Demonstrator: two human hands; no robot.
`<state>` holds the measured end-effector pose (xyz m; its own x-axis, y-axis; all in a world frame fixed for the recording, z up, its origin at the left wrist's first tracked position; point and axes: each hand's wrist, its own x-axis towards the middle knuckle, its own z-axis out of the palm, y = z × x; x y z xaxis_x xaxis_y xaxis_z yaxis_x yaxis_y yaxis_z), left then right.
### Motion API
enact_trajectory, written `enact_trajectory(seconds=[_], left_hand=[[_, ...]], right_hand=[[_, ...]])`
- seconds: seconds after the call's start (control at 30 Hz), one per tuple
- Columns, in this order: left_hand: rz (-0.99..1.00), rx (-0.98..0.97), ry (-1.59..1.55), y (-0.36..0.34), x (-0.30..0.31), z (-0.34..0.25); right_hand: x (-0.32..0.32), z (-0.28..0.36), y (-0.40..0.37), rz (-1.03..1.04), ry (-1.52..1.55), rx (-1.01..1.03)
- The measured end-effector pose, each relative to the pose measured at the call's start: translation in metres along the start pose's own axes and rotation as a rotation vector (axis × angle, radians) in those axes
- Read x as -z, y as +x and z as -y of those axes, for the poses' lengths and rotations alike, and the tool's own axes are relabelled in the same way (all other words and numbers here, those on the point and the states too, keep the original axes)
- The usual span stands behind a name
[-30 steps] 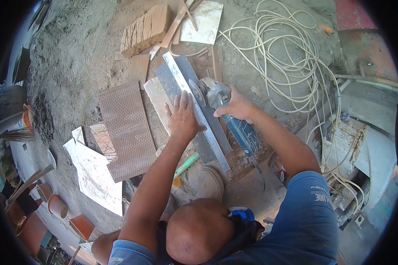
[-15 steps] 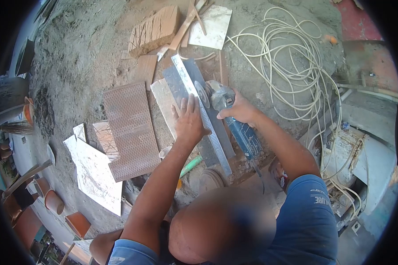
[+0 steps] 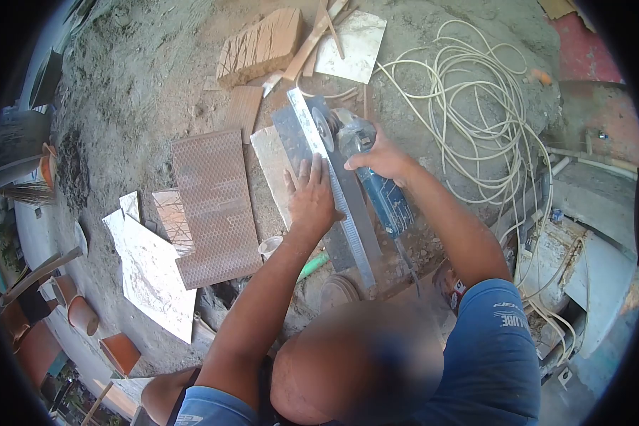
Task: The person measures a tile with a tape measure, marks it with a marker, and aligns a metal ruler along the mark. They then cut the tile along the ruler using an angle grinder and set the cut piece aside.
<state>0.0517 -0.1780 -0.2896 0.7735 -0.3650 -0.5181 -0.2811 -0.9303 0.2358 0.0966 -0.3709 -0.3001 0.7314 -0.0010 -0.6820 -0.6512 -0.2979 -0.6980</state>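
Grinder travel: the grinder (image 3: 386, 202) and its disc (image 3: 320, 131) sit further toward the far end of the metal straightedge (image 3: 352, 241) than in the earlier frame.
Left hand (image 3: 314, 201): spread flat across the straightedge, grasping nothing, apparently pressing it against slipping.
Right hand (image 3: 385, 160): wrapped round the grinder behind its head, probably to steer it.
Straightedge: laid lengthwise over the dark tile (image 3: 289, 129), likely guiding the disc beside it; whether they touch, I cannot tell.
Dark tile: overlaps a pale slab (image 3: 271, 153), perhaps for support.
Pale coil (image 3: 444, 117): loosely looped, well to the right of the disc.
Grooved block (image 3: 259, 46): lies beyond the tile.
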Motion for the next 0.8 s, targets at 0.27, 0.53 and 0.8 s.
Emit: enact_trajectory(seconds=[0.27,0.53,0.8], left_hand=[[-0.010,-0.008,0.003,0.000,0.000,0.000],[-0.036,-0.013,-0.028,0.000,-0.003,0.000],[-0.053,-0.020,-0.041,0.001,-0.003,0.001]], right_hand=[[0.000,0.014,0.020,-0.021,-0.021,-0.007],[-0.002,0.018,0.054,-0.027,-0.036,0.065],[-0.005,0.038,0.075,-0.083,-0.028,0.091]])
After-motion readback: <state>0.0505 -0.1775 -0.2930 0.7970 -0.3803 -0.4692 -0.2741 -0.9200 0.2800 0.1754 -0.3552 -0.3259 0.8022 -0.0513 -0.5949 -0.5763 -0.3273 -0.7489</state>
